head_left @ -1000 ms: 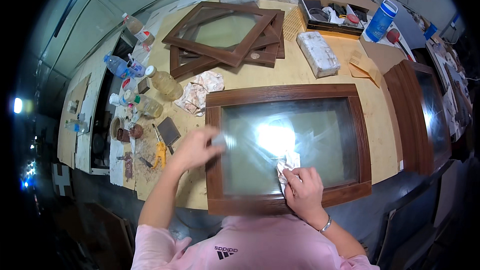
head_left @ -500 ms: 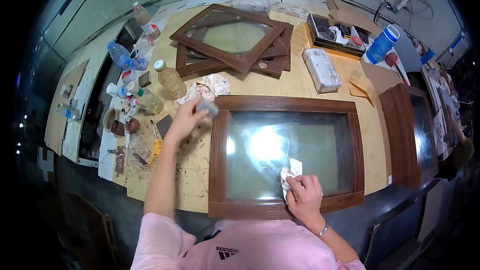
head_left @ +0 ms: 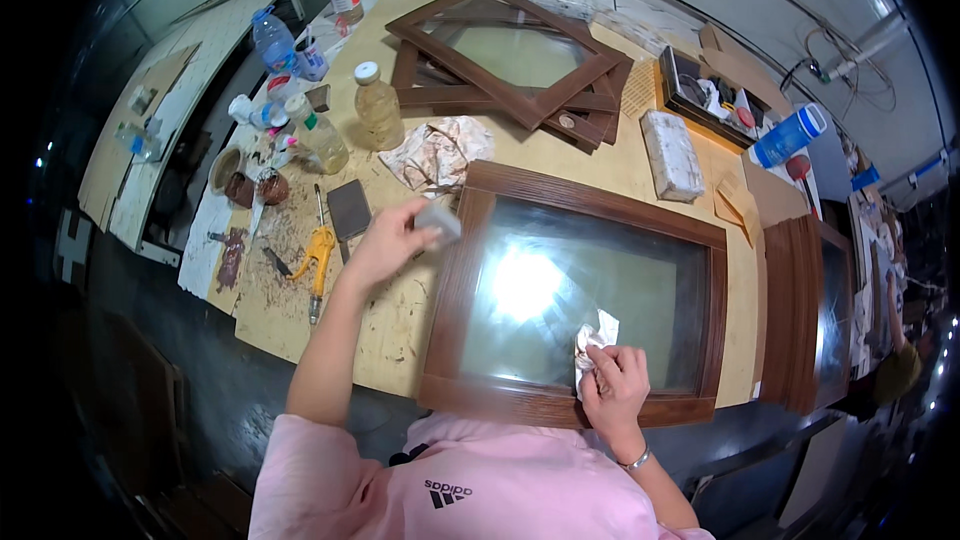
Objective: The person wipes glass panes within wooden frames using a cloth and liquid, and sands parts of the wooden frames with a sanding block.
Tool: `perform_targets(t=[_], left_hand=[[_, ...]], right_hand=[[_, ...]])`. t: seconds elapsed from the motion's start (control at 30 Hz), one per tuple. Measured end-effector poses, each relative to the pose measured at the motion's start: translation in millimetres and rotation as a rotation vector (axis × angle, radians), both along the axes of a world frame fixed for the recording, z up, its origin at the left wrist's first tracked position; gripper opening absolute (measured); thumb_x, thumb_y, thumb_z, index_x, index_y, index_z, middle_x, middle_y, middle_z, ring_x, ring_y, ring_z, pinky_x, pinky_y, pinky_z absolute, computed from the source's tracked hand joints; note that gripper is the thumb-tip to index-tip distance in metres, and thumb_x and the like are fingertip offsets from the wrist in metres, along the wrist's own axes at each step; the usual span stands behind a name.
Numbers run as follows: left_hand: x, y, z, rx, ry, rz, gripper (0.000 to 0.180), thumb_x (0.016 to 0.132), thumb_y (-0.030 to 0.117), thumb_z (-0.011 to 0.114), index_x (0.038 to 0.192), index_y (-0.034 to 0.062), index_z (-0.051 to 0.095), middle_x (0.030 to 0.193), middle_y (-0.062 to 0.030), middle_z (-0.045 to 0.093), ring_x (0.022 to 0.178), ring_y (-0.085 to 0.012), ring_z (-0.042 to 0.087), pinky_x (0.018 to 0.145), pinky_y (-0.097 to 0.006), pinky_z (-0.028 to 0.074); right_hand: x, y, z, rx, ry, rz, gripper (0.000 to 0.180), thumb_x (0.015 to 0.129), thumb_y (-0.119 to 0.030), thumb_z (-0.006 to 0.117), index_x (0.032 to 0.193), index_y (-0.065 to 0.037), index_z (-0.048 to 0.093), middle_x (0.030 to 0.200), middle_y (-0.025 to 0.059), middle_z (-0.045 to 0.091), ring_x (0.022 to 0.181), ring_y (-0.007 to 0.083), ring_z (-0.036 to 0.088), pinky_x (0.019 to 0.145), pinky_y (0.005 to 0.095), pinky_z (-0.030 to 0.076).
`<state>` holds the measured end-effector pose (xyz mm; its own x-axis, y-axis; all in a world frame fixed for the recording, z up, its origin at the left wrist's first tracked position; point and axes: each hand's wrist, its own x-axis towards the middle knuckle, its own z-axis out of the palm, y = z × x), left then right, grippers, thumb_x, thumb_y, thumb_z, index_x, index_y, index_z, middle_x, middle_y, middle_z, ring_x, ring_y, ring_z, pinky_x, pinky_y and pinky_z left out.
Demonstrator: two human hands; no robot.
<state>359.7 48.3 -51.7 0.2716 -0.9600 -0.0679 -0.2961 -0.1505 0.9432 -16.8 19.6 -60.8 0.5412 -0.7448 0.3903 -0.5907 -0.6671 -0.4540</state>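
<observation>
A brown wooden frame with a glass pane lies flat on the workbench in front of me. My left hand is raised beside the frame's upper left corner, pinching a small pale grey block. Near the pane's lower edge, my right hand presses a crumpled white cloth against the glass. Lamp glare sits on the middle of the pane.
A stained rag, an oil bottle, several water bottles, a dark pad and a yellow-handled tool lie to the left. Stacked frames sit at the back, a white wrapped block behind the frame, and another frame stands right.
My left hand has lifted the small block off the frame's left side and up to its upper left corner. My right hand stays on the glass with the cloth.
</observation>
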Motion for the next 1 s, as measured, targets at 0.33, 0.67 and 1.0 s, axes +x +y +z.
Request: perform_targets(t=[0.33,0.67,1.0], left_hand=[[-41.4,176.2,7.8,0.306,0.393,-0.011,0.033,0.085,-0.005,0.067,0.117,-0.0029,0.063,0.104,-0.0057,0.069,0.094,-0.0102,0.064,0.083,-0.025,0.052],[114.6,204.6,-62.6,0.074,-0.582,0.821,0.050,0.077,-0.013,0.063,0.125,-0.0014,0.061,0.124,-0.0159,0.063,0.106,-0.0243,0.063,0.090,-0.030,0.049],[-124.6,96.8,22.4,-0.194,-0.149,-0.173,0.080,0.077,0.005,0.072,0.149,0.0045,0.036,0.157,-0.0196,0.026,0.144,-0.0322,0.031,0.114,-0.040,0.031]], right_hand=[[3.5,1.9,0.1,0.002,-0.023,0.003,0.032,0.067,-0.002,0.063,0.097,-0.007,0.071,0.088,0.0081,0.060,0.081,0.0286,0.055,0.069,0.0392,0.048],[6.0,5.6,1.6,0.009,-0.001,0.030,0.033,0.067,0.000,0.062,0.097,-0.006,0.071,0.087,0.0101,0.059,0.083,0.0300,0.054,0.072,0.0405,0.047],[62.1,31.2,28.9,1.276,-0.773,0.022,0.030,0.091,-0.009,0.057,0.120,-0.001,0.060,0.102,0.0048,0.059,0.095,0.0121,0.054,0.085,0.0260,0.045]])
